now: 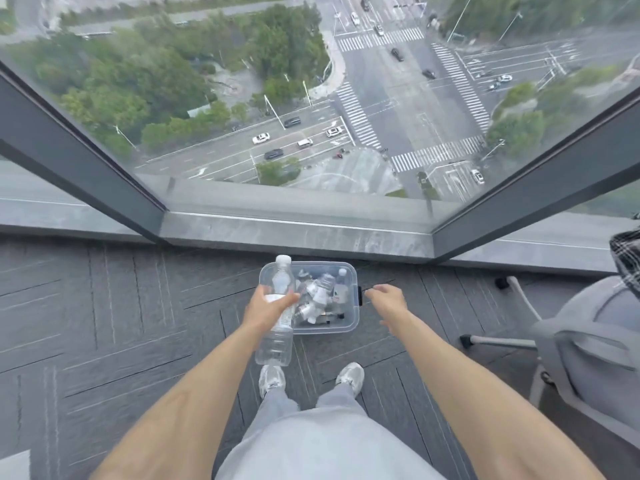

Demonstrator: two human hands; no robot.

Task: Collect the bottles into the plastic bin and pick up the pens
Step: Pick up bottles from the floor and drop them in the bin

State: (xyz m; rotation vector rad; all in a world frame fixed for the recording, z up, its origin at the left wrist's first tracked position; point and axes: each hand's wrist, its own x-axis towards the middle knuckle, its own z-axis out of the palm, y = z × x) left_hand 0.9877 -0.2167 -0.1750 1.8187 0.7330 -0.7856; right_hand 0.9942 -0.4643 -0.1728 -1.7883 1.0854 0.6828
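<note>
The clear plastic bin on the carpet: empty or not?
Not empty: several small clear bottles lie jumbled inside the lidless clear plastic bin.

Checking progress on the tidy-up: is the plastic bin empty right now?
No, several small bottles lie inside the plastic bin, and the left hand holds a larger bottle.

No legible text, brand or number found. The bottle [275, 341] gripped in the left hand [263, 308] carries a white label band under the fingers, its print too small to read. The bottles [320, 289] in the plastic bin [346, 267], between that hand and the right hand [388, 301], show white labels, likewise unreadable.
</note>
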